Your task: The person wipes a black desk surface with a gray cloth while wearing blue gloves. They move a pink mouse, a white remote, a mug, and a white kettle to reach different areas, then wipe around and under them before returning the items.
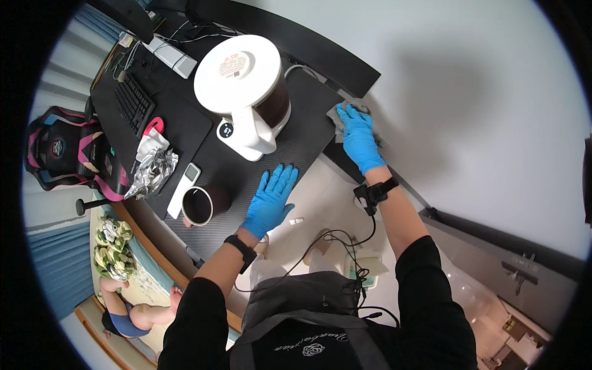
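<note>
My left hand (272,199), in a blue glove, lies palm down on the black desk (305,106) near its front edge, fingers spread and nothing in them. At the desk's right corner my right hand (358,136), also gloved, holds a grey cloth (336,121) under its fingers. A white-lidded electric kettle (237,76) with dark contents stands on its base beyond my left hand. To the left of that hand is a mug (198,206) of dark liquid. A white remote control (184,189) lies beside the mug.
Crumpled foil (155,169), a red tape-like ring (156,125) and a black keyboard (134,102) lie on the desk's left part. A gaming chair (69,150) stands beyond. Another person (134,317) is on a bed at lower left. A cable (340,232) hangs from my right wrist.
</note>
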### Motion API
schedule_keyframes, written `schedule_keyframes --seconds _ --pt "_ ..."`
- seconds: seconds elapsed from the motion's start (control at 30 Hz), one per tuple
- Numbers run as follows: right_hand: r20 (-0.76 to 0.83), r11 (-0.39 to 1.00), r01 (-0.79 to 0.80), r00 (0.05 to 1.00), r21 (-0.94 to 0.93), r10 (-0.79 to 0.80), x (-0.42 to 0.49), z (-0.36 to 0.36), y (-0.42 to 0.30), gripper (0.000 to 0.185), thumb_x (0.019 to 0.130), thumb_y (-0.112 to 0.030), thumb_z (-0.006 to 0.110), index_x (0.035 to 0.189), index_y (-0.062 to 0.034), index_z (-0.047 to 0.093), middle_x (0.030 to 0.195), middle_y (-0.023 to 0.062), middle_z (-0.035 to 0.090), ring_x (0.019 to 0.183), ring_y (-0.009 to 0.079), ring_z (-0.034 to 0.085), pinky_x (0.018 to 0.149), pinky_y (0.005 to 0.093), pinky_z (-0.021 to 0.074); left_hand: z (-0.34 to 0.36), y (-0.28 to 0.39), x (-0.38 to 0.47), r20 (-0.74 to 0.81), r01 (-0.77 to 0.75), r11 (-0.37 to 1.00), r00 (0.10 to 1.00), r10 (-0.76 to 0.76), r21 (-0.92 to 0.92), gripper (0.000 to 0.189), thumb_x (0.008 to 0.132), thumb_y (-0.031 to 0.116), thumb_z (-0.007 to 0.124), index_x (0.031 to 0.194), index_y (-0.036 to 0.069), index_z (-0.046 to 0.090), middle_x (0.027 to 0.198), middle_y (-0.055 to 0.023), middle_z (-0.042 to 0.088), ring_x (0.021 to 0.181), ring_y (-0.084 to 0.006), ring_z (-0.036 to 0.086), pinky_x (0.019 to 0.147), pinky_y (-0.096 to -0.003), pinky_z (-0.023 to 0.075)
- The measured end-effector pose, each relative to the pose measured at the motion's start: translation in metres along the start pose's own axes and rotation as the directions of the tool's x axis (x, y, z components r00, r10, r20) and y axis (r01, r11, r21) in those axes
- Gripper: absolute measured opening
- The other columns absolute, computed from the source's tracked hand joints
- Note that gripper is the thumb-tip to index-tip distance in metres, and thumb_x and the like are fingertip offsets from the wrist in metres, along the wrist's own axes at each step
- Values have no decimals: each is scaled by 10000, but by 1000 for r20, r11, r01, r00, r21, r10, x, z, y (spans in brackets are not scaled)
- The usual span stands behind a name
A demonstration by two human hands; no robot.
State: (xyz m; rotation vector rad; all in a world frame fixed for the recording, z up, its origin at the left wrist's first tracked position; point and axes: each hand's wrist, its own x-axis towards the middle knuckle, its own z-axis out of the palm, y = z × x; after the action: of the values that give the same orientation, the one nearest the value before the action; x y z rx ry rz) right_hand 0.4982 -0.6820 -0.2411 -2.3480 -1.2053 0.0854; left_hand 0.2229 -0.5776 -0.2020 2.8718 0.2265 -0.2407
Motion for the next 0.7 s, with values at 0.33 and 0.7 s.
schedule_keyframes --seconds 0.33,0.7 --pt "102 998 -59 993 11 58 -85 25 -100 660 773 62 570 1401 -120 480 1457 149 417 1250 421 413 1112 424 340 -9 -1 -16 -48 -139 986 990 135 -88 940 798 345 701 1507 15 179 1553 -203 196 1448 -376 157 1172 -495 134" --pt "200 996 -80 976 -25 84 -173 55 -216 760 729 49 622 1442 -102 408 1492 158 358 1262 448 388 1097 455 358 -66 -58 -189 179 -386 801 843 508 -458 657 858 217 661 1440 107 377 1517 -169 304 1401 -356 296 1087 -451 373"
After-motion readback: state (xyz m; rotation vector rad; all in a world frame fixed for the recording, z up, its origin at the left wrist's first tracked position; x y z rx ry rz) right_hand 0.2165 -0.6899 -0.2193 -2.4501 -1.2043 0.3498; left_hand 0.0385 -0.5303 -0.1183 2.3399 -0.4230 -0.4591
